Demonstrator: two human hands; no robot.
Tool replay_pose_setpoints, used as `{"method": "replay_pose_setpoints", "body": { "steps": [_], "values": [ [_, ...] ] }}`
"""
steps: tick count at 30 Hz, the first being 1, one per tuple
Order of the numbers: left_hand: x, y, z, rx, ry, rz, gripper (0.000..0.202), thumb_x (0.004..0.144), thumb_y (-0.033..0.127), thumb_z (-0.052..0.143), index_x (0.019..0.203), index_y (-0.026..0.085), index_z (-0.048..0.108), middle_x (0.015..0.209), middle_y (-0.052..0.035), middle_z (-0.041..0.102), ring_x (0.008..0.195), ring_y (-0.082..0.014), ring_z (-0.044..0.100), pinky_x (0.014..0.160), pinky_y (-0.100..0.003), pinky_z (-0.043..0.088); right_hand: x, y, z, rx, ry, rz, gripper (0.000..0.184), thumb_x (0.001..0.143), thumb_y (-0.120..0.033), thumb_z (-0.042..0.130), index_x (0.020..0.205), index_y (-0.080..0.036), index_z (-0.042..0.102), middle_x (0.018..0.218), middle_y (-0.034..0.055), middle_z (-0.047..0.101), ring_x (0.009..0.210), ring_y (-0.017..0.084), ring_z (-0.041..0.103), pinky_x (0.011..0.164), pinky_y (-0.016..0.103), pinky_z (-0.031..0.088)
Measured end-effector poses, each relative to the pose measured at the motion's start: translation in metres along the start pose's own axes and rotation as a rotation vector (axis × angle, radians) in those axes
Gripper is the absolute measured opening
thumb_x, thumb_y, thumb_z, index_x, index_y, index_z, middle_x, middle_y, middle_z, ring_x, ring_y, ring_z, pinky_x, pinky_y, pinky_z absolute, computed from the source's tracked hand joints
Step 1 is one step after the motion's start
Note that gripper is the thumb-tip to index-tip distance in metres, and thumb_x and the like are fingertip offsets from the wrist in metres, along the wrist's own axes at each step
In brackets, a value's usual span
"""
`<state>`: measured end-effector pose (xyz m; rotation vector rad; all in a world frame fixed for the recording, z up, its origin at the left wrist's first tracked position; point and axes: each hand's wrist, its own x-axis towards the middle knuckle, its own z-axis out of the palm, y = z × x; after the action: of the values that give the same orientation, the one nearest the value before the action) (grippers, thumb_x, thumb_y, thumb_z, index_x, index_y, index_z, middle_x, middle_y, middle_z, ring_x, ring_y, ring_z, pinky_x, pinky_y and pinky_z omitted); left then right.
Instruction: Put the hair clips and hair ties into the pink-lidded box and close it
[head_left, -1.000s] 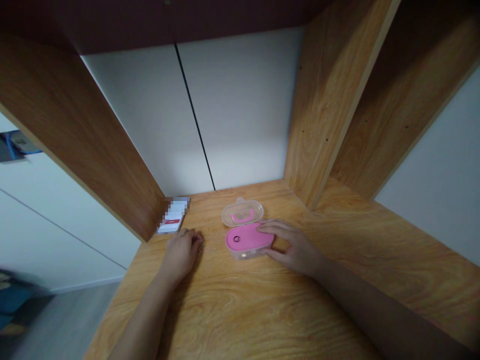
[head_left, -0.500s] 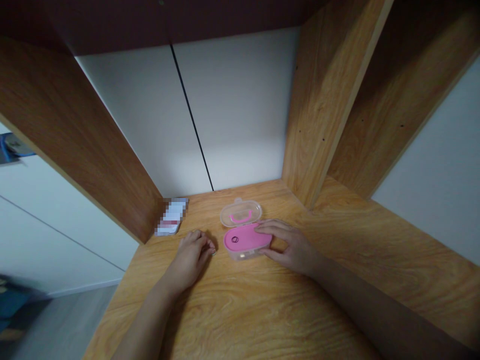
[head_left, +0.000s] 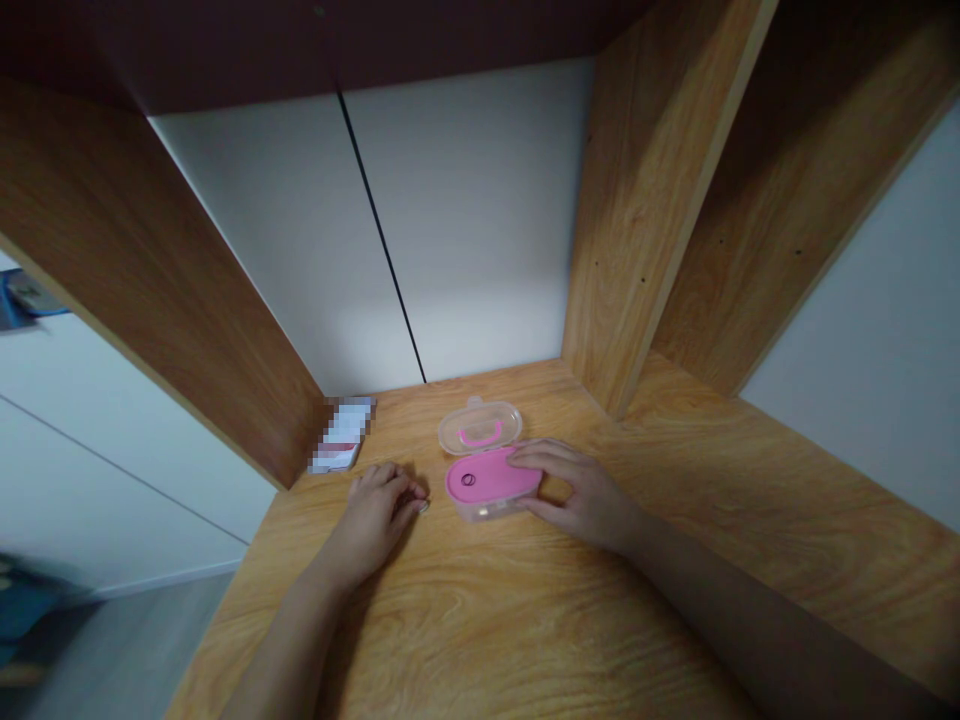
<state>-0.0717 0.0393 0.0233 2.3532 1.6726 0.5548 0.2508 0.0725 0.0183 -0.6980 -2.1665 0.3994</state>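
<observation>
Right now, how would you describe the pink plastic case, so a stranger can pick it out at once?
On the wooden shelf top, toward the back, an oval plastic case lies under the right hand. One half is pink, the other clear, unlike the flat white packet to its left.

The clear half of the plastic case (head_left: 480, 428) is smooth and glossy; its pink panel (head_left: 491, 478) has a soft sheen; the wood-grain desk (head_left: 480, 620) looks smooth and satin; the white wall panels (head_left: 465, 230) look matt.
</observation>
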Motion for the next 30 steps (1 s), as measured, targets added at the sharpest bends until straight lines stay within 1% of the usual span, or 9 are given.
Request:
{"method": "replay_pose_setpoints", "body": {
  "steps": [5, 10, 13, 16, 19, 22, 24, 27, 30],
  "values": [
    [0.000, 0.000, 0.003, 0.013, -0.036, -0.011, 0.017, 0.093, 0.027, 0.052, 0.089, 0.023, 0.068, 0.099, -0.0080, 0.064, 0.099, -0.0268, 0.057, 0.086, -0.040, 0.041, -0.001, 0.001, 0.001, -0.017, -0.001, 0.002, 0.043, 0.085, -0.032, 0.075, 0.126, -0.027, 0.064, 0.124, 0.0087, 0.070, 0.121, 0.027, 0.061, 0.104, 0.047, 0.051],
    [0.000, 0.001, 0.005, 0.019, -0.026, -0.010, 0.018, 0.095, 0.026, 0.047, 0.086, 0.022, 0.063, 0.100, -0.0081, 0.062, 0.096, -0.0266, 0.056, 0.085, -0.041, 0.041, -0.001, 0.001, 0.001, -0.033, 0.004, 0.011, 0.043, 0.083, -0.031, 0.076, 0.125, -0.027, 0.065, 0.124, 0.0085, 0.070, 0.120, 0.027, 0.062, 0.104, 0.047, 0.050],
    [-0.002, 0.003, 0.001, -0.055, 0.005, -0.003, 0.020, 0.097, 0.027, 0.042, 0.086, 0.021, 0.057, 0.095, -0.0078, 0.062, 0.090, -0.0247, 0.056, 0.084, -0.039, 0.044, -0.001, 0.002, 0.001, -0.016, 0.005, 0.005, 0.044, 0.083, -0.030, 0.076, 0.125, -0.027, 0.064, 0.124, 0.0083, 0.070, 0.120, 0.027, 0.061, 0.104, 0.047, 0.050],
    [-0.004, 0.006, -0.003, -0.183, 0.022, -0.037, 0.022, 0.100, 0.030, 0.036, 0.087, 0.022, 0.052, 0.087, -0.0052, 0.062, 0.082, -0.0216, 0.058, 0.078, -0.035, 0.047, -0.001, 0.002, 0.002, -0.004, 0.012, 0.006, 0.044, 0.082, -0.030, 0.077, 0.125, -0.027, 0.065, 0.124, 0.0081, 0.070, 0.120, 0.027, 0.061, 0.104, 0.047, 0.050],
    [-0.005, 0.013, -0.009, -0.280, 0.046, -0.065, 0.022, 0.101, 0.033, 0.037, 0.090, 0.022, 0.052, 0.082, -0.0021, 0.062, 0.076, -0.0189, 0.059, 0.073, -0.031, 0.048, -0.001, 0.001, 0.001, 0.009, 0.017, 0.015, 0.044, 0.082, -0.029, 0.078, 0.123, -0.026, 0.066, 0.124, 0.0082, 0.070, 0.119, 0.026, 0.062, 0.104, 0.046, 0.051],
    [-0.001, 0.028, -0.017, -0.281, 0.071, -0.065, 0.021, 0.099, 0.035, 0.044, 0.091, 0.021, 0.057, 0.081, -0.0017, 0.065, 0.075, -0.0179, 0.061, 0.069, -0.029, 0.048, 0.000, -0.001, 0.000, 0.027, 0.028, 0.016, 0.043, 0.082, -0.029, 0.077, 0.124, -0.026, 0.066, 0.124, 0.0081, 0.070, 0.119, 0.026, 0.062, 0.104, 0.044, 0.051],
    [0.004, 0.043, -0.025, -0.256, 0.034, -0.003, 0.020, 0.098, 0.034, 0.049, 0.093, 0.021, 0.064, 0.085, -0.0029, 0.069, 0.077, -0.0180, 0.063, 0.069, -0.028, 0.049, 0.000, -0.002, 0.000, 0.039, 0.028, 0.001, 0.043, 0.083, -0.029, 0.077, 0.125, -0.027, 0.066, 0.124, 0.0076, 0.070, 0.119, 0.025, 0.062, 0.104, 0.044, 0.050],
    [0.016, 0.069, -0.037, -0.202, 0.019, 0.211, 0.019, 0.097, 0.028, 0.053, 0.100, 0.023, 0.071, 0.096, -0.0046, 0.074, 0.090, -0.0188, 0.065, 0.080, -0.030, 0.050, 0.001, -0.002, 0.000, 0.043, 0.014, -0.020, 0.043, 0.084, -0.030, 0.076, 0.126, -0.027, 0.065, 0.123, 0.0072, 0.071, 0.119, 0.025, 0.061, 0.104, 0.044, 0.050],
    [0.030, 0.089, -0.043, -0.125, 0.017, 0.311, 0.018, 0.097, 0.023, 0.056, 0.101, 0.022, 0.073, 0.098, -0.0049, 0.074, 0.092, -0.0186, 0.065, 0.084, -0.030, 0.049, 0.001, -0.002, 0.000, 0.046, 0.005, -0.023, 0.042, 0.085, -0.028, 0.075, 0.126, -0.026, 0.065, 0.125, 0.0071, 0.070, 0.120, 0.024, 0.061, 0.105, 0.043, 0.049]
  ]
}}
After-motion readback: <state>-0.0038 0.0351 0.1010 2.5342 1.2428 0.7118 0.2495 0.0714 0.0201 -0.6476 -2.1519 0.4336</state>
